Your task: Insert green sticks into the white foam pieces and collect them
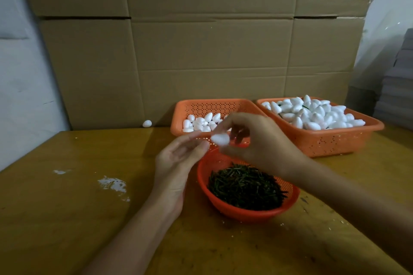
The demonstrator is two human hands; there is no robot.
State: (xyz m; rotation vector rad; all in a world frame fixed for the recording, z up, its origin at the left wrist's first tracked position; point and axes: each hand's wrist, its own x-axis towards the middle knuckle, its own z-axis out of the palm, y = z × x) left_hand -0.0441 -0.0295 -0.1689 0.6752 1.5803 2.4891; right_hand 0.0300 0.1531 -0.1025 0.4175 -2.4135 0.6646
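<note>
My right hand [254,140] pinches a white foam piece [220,139] between thumb and fingers, above the far rim of a round orange bowl [225,210]. The bowl is full of short green sticks [245,185]. My left hand [178,158] is just left of the foam piece, palm up, fingers apart, fingertips close to it; I see no stick in it. Behind the hands, an orange basket [178,114] holds plain foam pieces [201,121]. A second orange basket [335,140] to the right is heaped with foam pieces [317,114], with some green sticks showing between them.
One loose foam piece [147,123] lies on the wooden table [67,219] by the cardboard wall [201,51] behind the baskets. White smears [114,185] mark the table at the left. Stacked grey sheets [395,91] stand at the far right.
</note>
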